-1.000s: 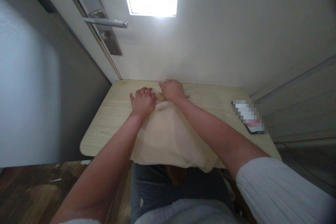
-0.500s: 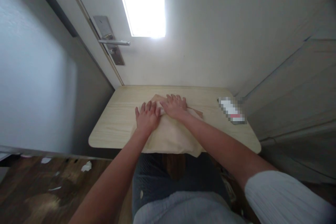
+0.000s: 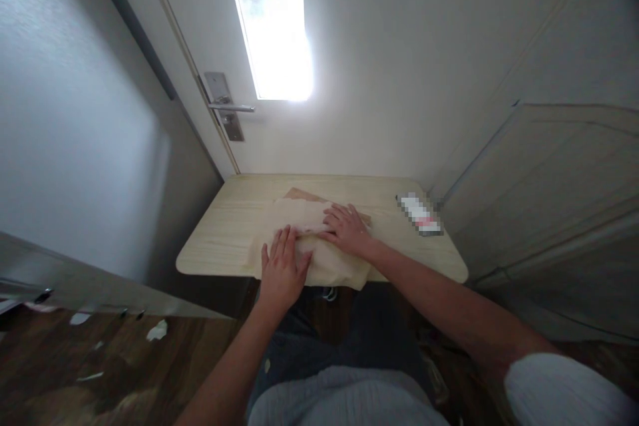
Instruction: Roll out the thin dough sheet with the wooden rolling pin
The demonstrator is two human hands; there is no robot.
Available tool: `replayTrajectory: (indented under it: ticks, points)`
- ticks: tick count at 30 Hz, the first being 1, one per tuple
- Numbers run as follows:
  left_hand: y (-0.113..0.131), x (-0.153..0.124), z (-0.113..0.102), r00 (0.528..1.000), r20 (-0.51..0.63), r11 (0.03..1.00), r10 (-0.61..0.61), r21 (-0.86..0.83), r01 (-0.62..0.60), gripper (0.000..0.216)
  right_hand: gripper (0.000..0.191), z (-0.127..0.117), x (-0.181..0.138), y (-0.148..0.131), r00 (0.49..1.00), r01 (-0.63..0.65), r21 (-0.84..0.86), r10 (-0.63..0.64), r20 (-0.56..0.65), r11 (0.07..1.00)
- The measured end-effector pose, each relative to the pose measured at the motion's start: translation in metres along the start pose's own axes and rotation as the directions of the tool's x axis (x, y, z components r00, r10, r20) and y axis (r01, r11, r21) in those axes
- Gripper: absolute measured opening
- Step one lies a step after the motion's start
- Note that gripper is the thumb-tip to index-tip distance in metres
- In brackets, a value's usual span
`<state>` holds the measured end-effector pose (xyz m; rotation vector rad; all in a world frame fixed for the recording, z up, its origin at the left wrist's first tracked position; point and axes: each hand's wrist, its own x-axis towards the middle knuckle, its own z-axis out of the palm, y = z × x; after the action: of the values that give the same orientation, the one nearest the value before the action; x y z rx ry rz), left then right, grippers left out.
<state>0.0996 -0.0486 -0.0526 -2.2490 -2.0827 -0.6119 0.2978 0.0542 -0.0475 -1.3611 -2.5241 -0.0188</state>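
Observation:
A pale beige cloth (image 3: 334, 269) lies on a light wooden table top (image 3: 219, 226), its near edge hanging slightly over the front. Across its middle runs a raised fold or seam between my hands. From under the far side shows the edge of a flat brown sheet or board (image 3: 304, 195); its kind I cannot tell. My left hand (image 3: 284, 269) rests on the left part of the cloth, fingers stretched forward and thumb apart. On the right part lies my right hand (image 3: 348, 229), fingers spread and thumb along the fold. Neither hand visibly grips anything.
A phone-shaped object (image 3: 420, 214), blurred out, lies at the table's right end. Behind the table stands a white door with a metal handle (image 3: 232, 108) and a bright glass pane (image 3: 274, 33). White scraps (image 3: 158, 331) lie on the dark floor at left.
Both hands have slid back toward me over the cloth, the left one further. More of the cloth's far part and the fold now show. The camera view has shifted slightly.

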Motion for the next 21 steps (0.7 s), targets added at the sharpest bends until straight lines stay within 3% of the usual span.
replayTrajectory:
  ticks: [2,4,7,9,21]
  points:
    - [0.003,-0.016,-0.001,0.992,-0.095,0.996,-0.083,-0.015,0.082,0.062,0.037,-0.005,0.006,0.011,0.999,-0.037,-0.009,0.037,0.01,0.999]
    - [0.007,-0.029,0.002,0.98,-0.133,0.989,-0.145,-0.016,0.144,0.063,0.036,-0.01,0.011,0.022,0.985,-0.172,-0.022,0.172,0.025,0.985]
    - [0.013,-0.039,0.01,0.979,-0.093,0.983,-0.184,0.012,0.185,0.064,0.035,-0.014,0.014,0.036,0.926,-0.368,-0.022,0.369,0.085,0.929]
    - [0.015,-0.037,0.017,0.978,-0.056,0.979,-0.201,0.031,0.203,0.067,0.035,-0.015,0.012,0.041,0.895,-0.433,-0.008,0.431,0.113,0.901]
    - [0.017,0.016,0.026,0.958,0.089,0.961,-0.272,0.07,0.267,0.079,0.028,-0.016,-0.021,0.032,0.873,-0.48,0.005,0.477,0.102,0.877]
